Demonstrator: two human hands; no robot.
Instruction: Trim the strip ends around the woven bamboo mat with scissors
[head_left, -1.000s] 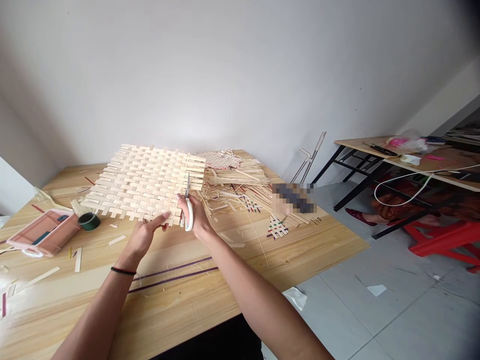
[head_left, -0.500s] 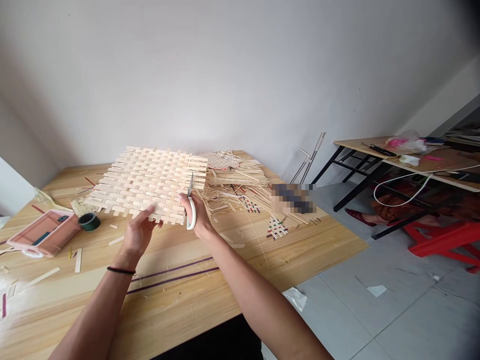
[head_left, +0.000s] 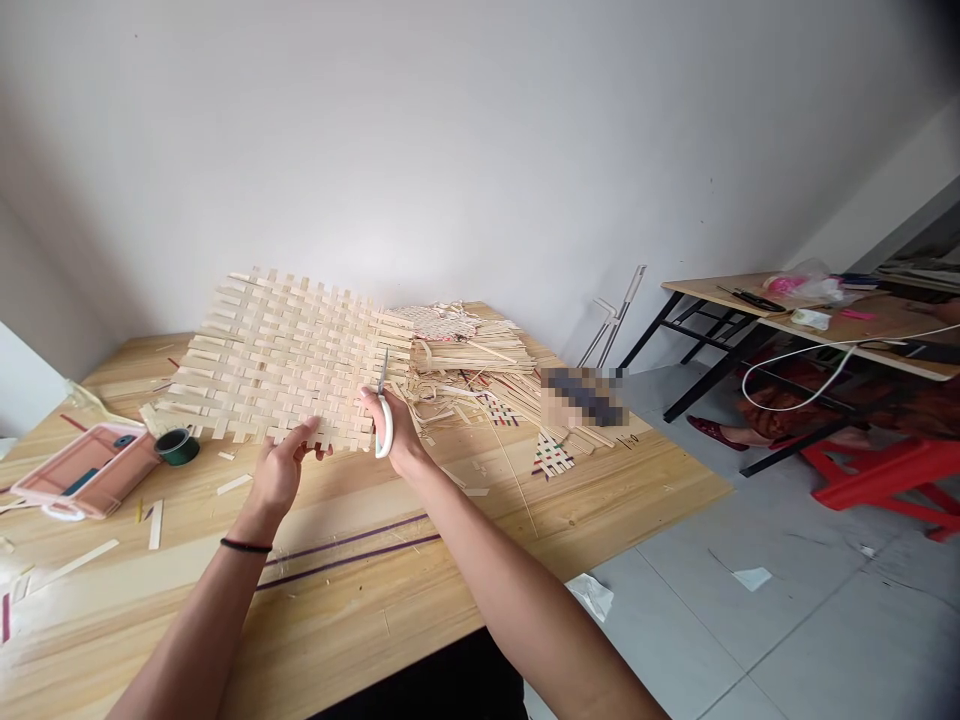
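Note:
A pale woven mat [head_left: 277,350] of flat bamboo-like strips is held up at a tilt above the wooden table, loose strip ends sticking out round its edges. My left hand [head_left: 289,465] pinches its near edge, thumb on top and fingers underneath. At the near right corner, my right hand [head_left: 397,435] is closed round white-handled scissors [head_left: 383,425], whose blades point up and away along the mat's right side. Whether those right-hand fingers also grip the mat is hard to see.
A pink basket [head_left: 94,490] and a dark green tape roll [head_left: 177,447] lie at left. Piled strips [head_left: 480,350] and a small triangular woven piece [head_left: 553,455] lie to the right. Scraps litter the wooden table [head_left: 360,620]. Another person's foot shows beside a red stool [head_left: 877,490].
The mat has tilted up more steeply, its far left edge rising and shifting left. Both hands keep their grips almost in place.

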